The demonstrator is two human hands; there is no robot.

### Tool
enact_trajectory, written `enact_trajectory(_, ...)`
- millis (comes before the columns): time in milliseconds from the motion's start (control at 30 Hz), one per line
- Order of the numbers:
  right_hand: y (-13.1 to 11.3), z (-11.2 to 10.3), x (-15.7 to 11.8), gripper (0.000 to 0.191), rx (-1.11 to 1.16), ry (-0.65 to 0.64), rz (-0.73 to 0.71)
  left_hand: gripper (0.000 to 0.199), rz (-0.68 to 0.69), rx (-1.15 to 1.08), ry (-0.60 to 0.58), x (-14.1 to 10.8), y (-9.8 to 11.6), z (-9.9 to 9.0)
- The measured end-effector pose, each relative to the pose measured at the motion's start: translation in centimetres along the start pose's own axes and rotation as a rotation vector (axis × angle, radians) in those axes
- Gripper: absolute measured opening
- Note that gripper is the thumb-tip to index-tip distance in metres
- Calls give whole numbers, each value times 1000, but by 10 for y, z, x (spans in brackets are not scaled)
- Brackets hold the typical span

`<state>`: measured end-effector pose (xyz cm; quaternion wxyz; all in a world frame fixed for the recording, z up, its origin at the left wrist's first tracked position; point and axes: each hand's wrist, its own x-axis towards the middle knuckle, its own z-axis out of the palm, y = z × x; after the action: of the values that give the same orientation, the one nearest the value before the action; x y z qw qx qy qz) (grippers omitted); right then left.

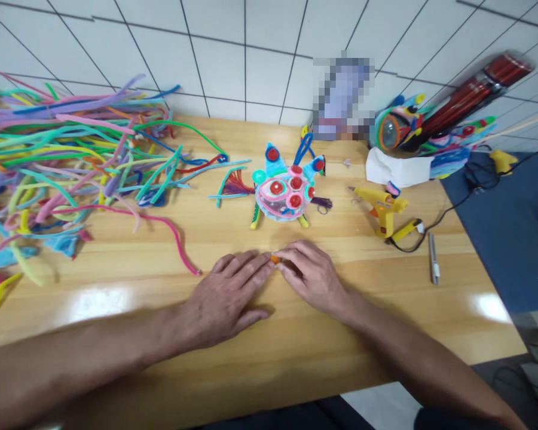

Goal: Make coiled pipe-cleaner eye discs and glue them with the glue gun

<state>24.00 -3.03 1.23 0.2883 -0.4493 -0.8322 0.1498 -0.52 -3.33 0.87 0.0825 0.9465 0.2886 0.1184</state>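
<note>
- The orange piece [275, 259] is sitting on the worktop [233, 388], on the near side of the figure [283, 194].
- The left hand [226, 292] is lying flat, thumb apart, fingertips touching its left side.
- The right hand [314, 278] is pinching its right side, equally near.
- Fingers are partly hiding it, obscuring its long axis.

Pretty clearly a craft workspace of some kind: colorful pipe cleaners [94, 155] are heaped on a wooden tabletop [233, 334] pushed up near a white tiled wall [215, 54], and a yellow glue gun [382, 206] and a utility knife [434, 260] can be spotted too.
</note>
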Motion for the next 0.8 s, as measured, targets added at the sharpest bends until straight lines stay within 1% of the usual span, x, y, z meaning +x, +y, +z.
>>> enact_trajectory(67,0,0,-1,18,18,8,2,68,0,-5,1,0,0,0)
enact_trajectory(233,0,1,-1,15,-18,11,-19,63,19,3,-16,2,0,-2)
enact_trajectory(433,0,0,-3,21,-22,11,-48,60,-11,-15,-18,4,4,-2)
enact_trajectory(600,2,-1,-4,24,-19,-2,-31,61,-19,-44,-15,4,3,-3)
enact_trajectory(733,3,-3,-5,28,2,29,-15,59,-13,-53,-2,2,1,-3)
enact_trajectory(800,2,-3,-5,26,-2,45,-10,62,-12,-50,0,2,1,-3)
